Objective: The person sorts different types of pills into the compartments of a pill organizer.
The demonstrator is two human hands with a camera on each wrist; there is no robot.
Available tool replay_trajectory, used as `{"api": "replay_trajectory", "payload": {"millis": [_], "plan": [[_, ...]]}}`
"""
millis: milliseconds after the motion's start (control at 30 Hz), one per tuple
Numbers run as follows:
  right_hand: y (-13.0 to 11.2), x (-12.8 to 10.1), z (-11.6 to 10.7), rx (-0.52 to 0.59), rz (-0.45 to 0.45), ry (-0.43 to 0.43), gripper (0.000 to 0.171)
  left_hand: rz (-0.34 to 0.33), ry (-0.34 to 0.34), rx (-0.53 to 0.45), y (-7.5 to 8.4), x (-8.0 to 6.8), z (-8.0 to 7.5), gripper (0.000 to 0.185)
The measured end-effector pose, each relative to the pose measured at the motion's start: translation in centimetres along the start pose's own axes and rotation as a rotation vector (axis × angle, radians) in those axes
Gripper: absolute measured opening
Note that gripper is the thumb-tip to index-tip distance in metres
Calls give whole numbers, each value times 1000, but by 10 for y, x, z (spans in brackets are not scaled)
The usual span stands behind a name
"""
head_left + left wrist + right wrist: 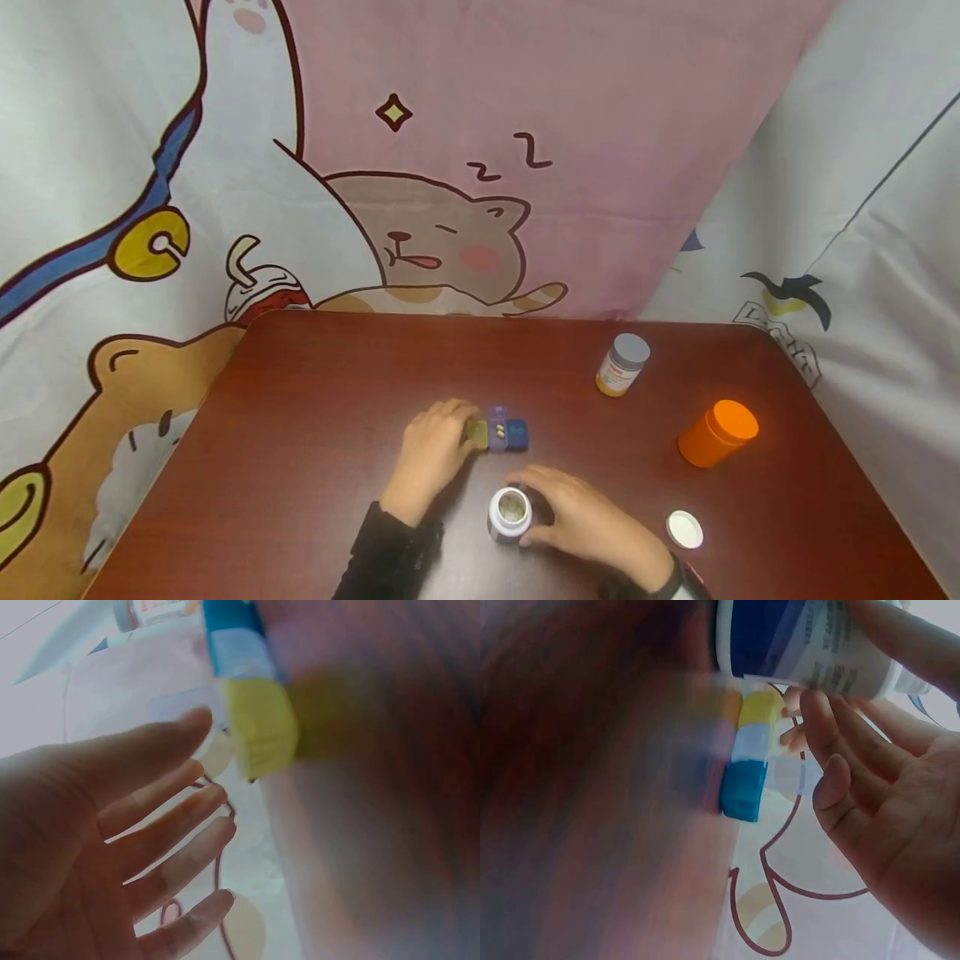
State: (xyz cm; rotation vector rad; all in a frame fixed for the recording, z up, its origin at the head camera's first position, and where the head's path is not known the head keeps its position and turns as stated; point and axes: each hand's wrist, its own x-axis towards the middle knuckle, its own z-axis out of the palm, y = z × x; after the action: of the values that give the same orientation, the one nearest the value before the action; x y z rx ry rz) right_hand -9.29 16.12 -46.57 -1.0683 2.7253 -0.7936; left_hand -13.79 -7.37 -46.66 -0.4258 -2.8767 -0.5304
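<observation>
A small pill organizer (pixel 497 432) with yellow, purple and blue compartments sits mid-table. The purple middle lid stands up, and a few pale yellow pills show in that compartment. At its yellow end is my left hand (pixel 433 450), fingers loosely extended; in the left wrist view the thumb is close to the yellow compartment (pixel 259 724), and contact is hard to tell. My right hand (pixel 581 512) holds an uncapped white pill bottle (pixel 510 515) between thumb and fingers. The bottle is upright, with contents visible through its mouth. Its blue and white label (pixel 795 641) shows in the right wrist view.
A white cap (pixel 685 529) lies right of my right hand. Farther right stands an orange bottle (pixel 716 433). A grey-lidded jar (pixel 622 365) is near the back of the brown table (pixel 315 400). A printed cloth (pixel 600 125) hangs behind the table.
</observation>
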Motion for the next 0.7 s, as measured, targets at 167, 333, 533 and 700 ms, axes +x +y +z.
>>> {"api": "replay_trajectory", "payload": {"millis": [167, 333, 533, 700], "plan": [[5, -7, -6, -35, 18, 21, 63, -2, 2, 43, -2, -13, -15, 41], [16, -25, -16, -165, 73, 101, 45, 48, -139, -53, -4, -37, -21, 45], [38, -52, -34, -265, 381, 109, 51, 134, -362, -203, -5, -55, -18, 66], [62, -72, -54, -200, 583, 14, 61, 198, -432, -301, -1, -54, -10, 77]]}}
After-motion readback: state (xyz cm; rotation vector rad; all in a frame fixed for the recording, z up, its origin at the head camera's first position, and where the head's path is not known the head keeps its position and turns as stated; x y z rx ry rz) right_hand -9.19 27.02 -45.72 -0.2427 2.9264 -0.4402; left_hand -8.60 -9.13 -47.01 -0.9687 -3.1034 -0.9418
